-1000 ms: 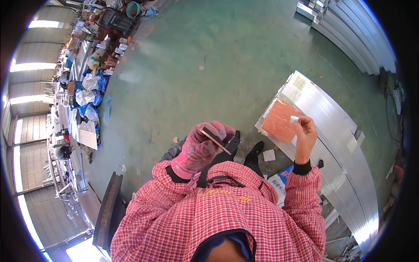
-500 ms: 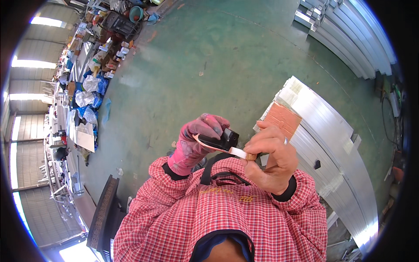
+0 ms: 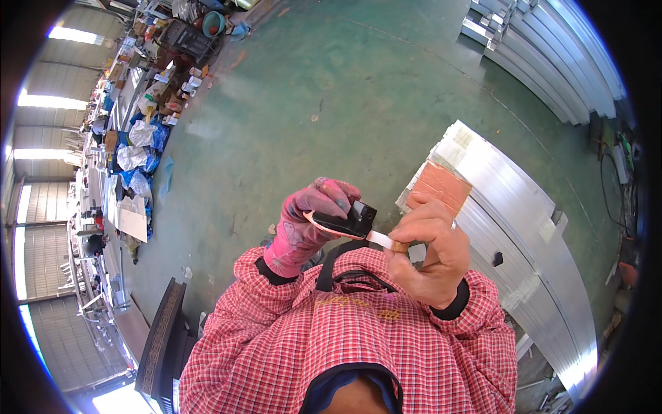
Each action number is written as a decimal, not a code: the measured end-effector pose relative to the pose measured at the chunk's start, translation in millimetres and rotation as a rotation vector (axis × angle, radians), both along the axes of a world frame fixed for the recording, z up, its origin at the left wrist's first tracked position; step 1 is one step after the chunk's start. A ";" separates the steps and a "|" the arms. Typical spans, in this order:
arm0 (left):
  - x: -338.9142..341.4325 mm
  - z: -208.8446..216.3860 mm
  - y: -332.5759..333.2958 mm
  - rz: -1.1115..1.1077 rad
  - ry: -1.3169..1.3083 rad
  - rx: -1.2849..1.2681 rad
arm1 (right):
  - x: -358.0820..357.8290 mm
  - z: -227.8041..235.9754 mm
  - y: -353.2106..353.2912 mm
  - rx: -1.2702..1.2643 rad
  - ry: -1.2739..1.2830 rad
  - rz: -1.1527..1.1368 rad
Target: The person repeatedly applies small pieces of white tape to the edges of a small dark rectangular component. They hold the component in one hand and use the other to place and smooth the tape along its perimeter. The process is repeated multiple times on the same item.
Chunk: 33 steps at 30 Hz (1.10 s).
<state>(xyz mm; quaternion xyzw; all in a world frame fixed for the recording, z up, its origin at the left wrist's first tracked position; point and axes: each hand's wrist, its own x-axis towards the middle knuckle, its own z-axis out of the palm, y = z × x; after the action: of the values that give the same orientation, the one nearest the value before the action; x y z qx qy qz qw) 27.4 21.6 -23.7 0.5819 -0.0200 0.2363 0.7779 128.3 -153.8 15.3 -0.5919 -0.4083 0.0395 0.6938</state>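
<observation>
My left hand [image 3: 318,214], in a stained pink glove, is closed around a flat black piece [image 3: 334,223] with a pale orange rim and a blocky black part [image 3: 362,218] at its end. My bare right hand [image 3: 431,252], a ring on one finger, pinches a short white strip [image 3: 378,239] by its brownish end [image 3: 399,246]. The strip reaches across to the blocky part; whether it is fixed there I cannot tell. Both hands are held up before my chest.
At right lies a stack of long silver metal profiles [image 3: 496,200], with an orange-pink slab [image 3: 441,188] and a small black piece [image 3: 498,259] on it. More profiles [image 3: 545,62] stand far right. Boxes and plastic bags [image 3: 141,159] line the left. A dark patterned panel [image 3: 161,338] is lower left.
The white strip now appears narrower and is tilted a little more downward toward the right hand. Both hands keep their grips and have barely moved.
</observation>
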 end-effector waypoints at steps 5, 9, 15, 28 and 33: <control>2.2 0.1 0.1 -0.011 0.004 0.017 | 0.4 6.5 1.5 0.021 -0.007 0.001; 3.6 2.5 -1.8 -0.008 0.004 0.001 | 0.2 9.1 2.6 0.003 -0.033 0.009; 1.6 3.5 -0.5 0.008 0.012 0.018 | 0.5 4.3 1.7 0.017 0.001 0.009; 5.9 12.9 8.2 -0.076 -0.148 0.121 | -1.5 11.7 2.2 0.016 0.008 0.069; 4.0 12.0 12.1 -0.082 -0.150 0.120 | -1.9 20.1 3.2 0.010 0.006 0.115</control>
<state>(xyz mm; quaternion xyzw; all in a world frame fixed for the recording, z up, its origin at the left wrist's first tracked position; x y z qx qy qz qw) 31.5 33.6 -11.7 0.6069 -0.1164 0.2456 0.7469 126.5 -150.6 35.4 -0.5639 -0.4399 0.0791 0.6945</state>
